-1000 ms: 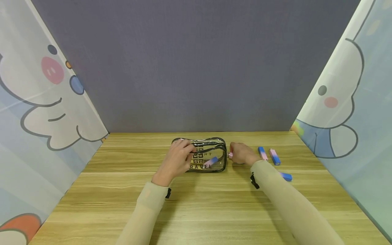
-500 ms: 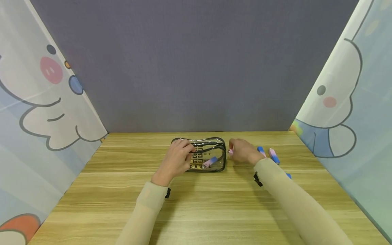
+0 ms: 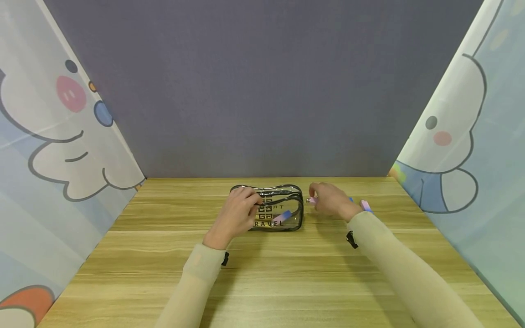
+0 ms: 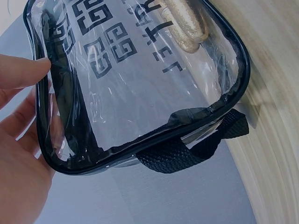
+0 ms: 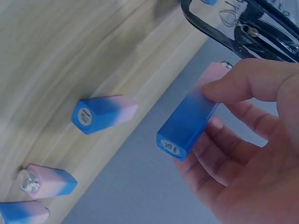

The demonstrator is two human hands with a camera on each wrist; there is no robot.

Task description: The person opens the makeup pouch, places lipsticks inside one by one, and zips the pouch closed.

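My left hand (image 3: 238,210) grips the top edge of a clear pouch (image 3: 295,222) with black trim and printed lettering. In the left wrist view the thumb lies over the black piping, with fingers behind it. Through the plastic show a pink-and-blue lipstick (image 3: 281,217) and gold rounded tubes (image 4: 187,28). Just right of the pouch, my right hand (image 3: 331,200) pinches another lipstick (image 5: 189,121) between thumb and fingers. Its pink, silver-topped end points toward the pouch; the blue base faces the right wrist camera. The pouch opening is partly hidden by the left hand.
More pink-and-blue lipsticks (image 5: 105,113) lie on the wooden table (image 3: 262,282) right of the pouch, partly behind the right hand and sleeve. A black strap (image 4: 173,156) sticks out from the pouch's end. A grey panel (image 3: 262,91) stands behind the table.
My right hand has risen with the lipstick and shifted slightly right, its sleeve now covering more of the loose lipsticks. The left hand and pouch have stayed put.
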